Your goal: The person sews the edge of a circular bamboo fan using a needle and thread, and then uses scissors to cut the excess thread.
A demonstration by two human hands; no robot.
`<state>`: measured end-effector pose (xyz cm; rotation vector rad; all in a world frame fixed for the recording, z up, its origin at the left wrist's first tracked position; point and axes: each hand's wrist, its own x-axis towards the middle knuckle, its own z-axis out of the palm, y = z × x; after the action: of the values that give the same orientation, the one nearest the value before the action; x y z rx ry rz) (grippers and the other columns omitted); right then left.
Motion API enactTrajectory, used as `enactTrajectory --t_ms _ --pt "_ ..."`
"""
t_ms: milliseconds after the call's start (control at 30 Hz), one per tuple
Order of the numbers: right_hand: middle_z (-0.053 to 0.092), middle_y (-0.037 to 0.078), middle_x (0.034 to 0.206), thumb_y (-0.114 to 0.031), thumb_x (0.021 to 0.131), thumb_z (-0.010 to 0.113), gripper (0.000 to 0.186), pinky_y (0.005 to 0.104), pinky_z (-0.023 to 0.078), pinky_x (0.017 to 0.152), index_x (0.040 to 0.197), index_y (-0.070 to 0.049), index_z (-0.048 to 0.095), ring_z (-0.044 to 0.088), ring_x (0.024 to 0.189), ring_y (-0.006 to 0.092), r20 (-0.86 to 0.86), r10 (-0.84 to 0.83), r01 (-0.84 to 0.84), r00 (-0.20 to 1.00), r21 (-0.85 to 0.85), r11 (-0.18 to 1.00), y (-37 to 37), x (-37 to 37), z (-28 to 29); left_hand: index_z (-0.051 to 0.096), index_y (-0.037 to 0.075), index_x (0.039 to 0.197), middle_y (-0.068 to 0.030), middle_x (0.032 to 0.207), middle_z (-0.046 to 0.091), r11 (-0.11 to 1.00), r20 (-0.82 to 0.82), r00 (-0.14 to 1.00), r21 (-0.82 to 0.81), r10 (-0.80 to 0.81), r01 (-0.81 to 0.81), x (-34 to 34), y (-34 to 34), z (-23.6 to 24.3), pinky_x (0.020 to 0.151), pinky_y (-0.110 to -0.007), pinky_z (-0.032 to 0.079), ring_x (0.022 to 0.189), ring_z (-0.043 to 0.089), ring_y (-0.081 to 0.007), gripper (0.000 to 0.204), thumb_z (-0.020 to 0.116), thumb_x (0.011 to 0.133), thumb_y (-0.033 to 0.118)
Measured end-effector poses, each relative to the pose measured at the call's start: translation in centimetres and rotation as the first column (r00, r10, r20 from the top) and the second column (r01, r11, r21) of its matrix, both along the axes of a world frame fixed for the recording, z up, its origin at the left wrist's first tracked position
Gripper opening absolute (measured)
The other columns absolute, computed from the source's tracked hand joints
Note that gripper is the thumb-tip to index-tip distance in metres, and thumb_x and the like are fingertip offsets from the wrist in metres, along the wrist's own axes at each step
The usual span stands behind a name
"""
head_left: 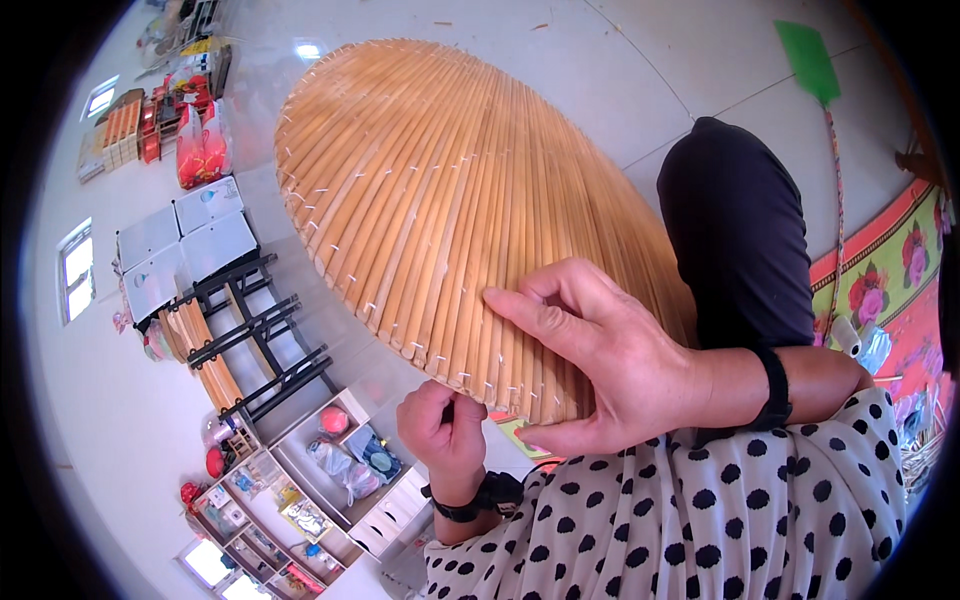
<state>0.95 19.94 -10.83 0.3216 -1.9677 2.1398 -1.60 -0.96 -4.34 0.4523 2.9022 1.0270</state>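
Observation:
A large round mat of sewn straw-coloured stalks (430, 190) leans tilted in front of me, its near edge low by my lap. Short white stitches run along its rim and across its face. My right hand (620, 360) holds it near the lower rim, one finger stretched over the stalks and another digit down at the edge. Close against that same rim is my left hand (445, 430), its fingers closed in a pinch. Whatever the left fingers hold, if anything, is hidden.
My dark-trousered knee (740, 220) rises beside the mat's right side. A green fly swatter (808, 62) lies beyond it, near a flowered red cloth (870, 285). At left stand a black folding frame (265, 325), white boxes (215, 245) and a shelf unit (265, 520).

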Motion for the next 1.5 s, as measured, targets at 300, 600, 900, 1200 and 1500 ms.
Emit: enactTrajectory --t_ms 300,600,900,1200,1500 --pt "0.045 0.019 0.112 -0.031 0.068 0.08 0.084 0.0393 0.048 0.085 0.135 0.007 0.045 0.051 0.101 0.0345 -0.009 -0.001 0.001 1.0 0.004 1.0 0.0 0.1 -0.2 0.066 0.004 0.08 -0.0066 0.062 0.059 0.989 0.051 0.999 -0.144 -0.01 0.017 -0.2 -0.3 1.0 0.058 -0.032 0.041 0.058 0.055 -0.0226 0.005 0.067 0.076 0.003" --pt "0.045 0.018 0.112 -0.031 0.069 0.08 0.083 0.0392 0.048 0.084 0.135 0.006 0.046 0.051 0.101 0.0343 -0.018 -0.011 0.012 1.0 0.01 1.0 -0.1 0.1 -0.1 0.064 0.002 0.075 -0.0077 0.061 0.059 0.99 0.263 0.954 0.035 -0.141 0.137 -2.2 -0.3 1.6 0.049 -0.031 0.038 0.05 0.052 -0.0228 0.004 0.068 0.073 0.001" --pt "0.047 0.017 0.112 -0.029 0.067 0.085 0.087 0.0341 0.049 0.084 0.137 0.005 0.048 0.055 0.097 0.0276 -0.014 -0.02 0.021 1.0 0.037 0.999 0.0 0.1 0.0 0.067 0.0 0.08 -0.008 0.06 0.058 0.933 0.23 0.906 0.02 -0.355 0.36 -4.1 -0.1 2.6 0.05 -0.031 0.039 0.05 0.054 -0.0224 0.005 0.066 0.076 0.0" --pt "0.047 0.017 0.112 -0.03 0.068 0.084 0.086 0.0349 0.048 0.085 0.137 0.004 0.047 0.053 0.099 0.0288 -0.015 -0.019 0.019 1.0 0.024 1.0 0.5 0.0 0.1 0.062 -0.001 0.088 -0.0103 0.059 0.06 0.967 0.281 0.926 0.03 -0.252 0.254 -3.8 0.7 2.2 0.048 -0.028 0.043 0.048 0.059 -0.0234 0.009 0.063 0.078 -0.002" --pt "0.046 0.018 0.116 -0.024 0.066 0.083 0.086 0.0348 0.046 0.091 0.137 0.007 0.046 0.052 0.104 0.0297 -0.042 0.007 -0.003 0.999 0.103 0.995 1.5 -0.3 0.7 0.062 0.005 0.098 -0.0118 0.071 0.065 0.933 0.197 0.936 -0.155 -0.292 0.324 -3.8 2.9 2.9 0.051 -0.033 0.048 0.057 0.064 -0.0305 0.016 0.064 0.082 0.0"
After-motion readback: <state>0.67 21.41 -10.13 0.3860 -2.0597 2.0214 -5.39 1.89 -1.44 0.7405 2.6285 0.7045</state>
